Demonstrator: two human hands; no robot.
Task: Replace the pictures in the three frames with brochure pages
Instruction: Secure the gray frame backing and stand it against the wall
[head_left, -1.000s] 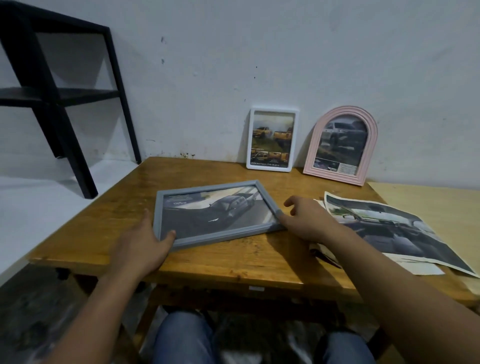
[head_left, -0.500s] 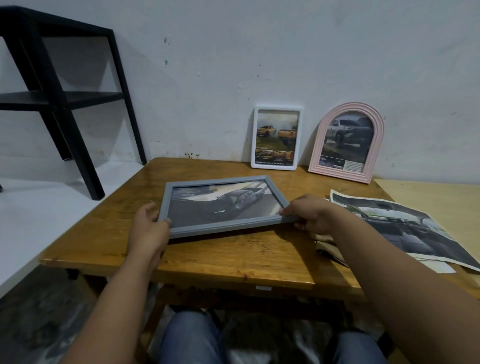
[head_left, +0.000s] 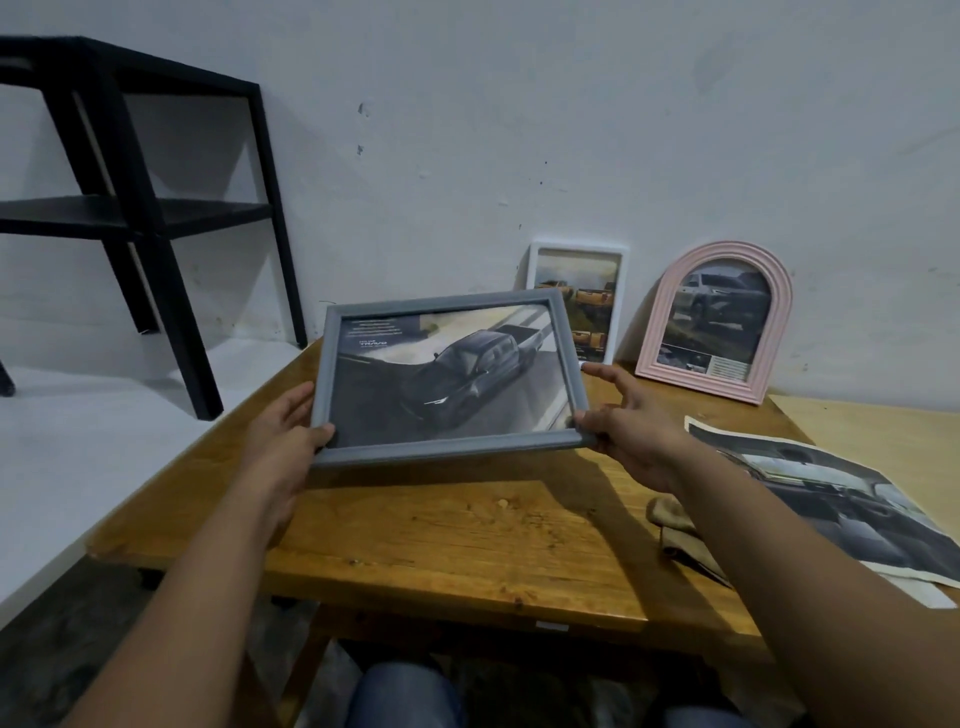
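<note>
Raised off the table (head_left: 467, 540) since a second ago: grey frame (head_left: 447, 452), now tilted up at picture centre, dark car page inside. Left hand (head_left: 283, 441) and right hand (head_left: 631, 434) clasp its lower corners. White frame (head_left: 615, 291) and pink frame (head_left: 719, 322) lean on the wall, centre right. Loose page (head_left: 852, 499), lower right.

The grey frame (head_left: 447, 379) hides part of our white frame (head_left: 587, 291); its small print blurs.
</note>
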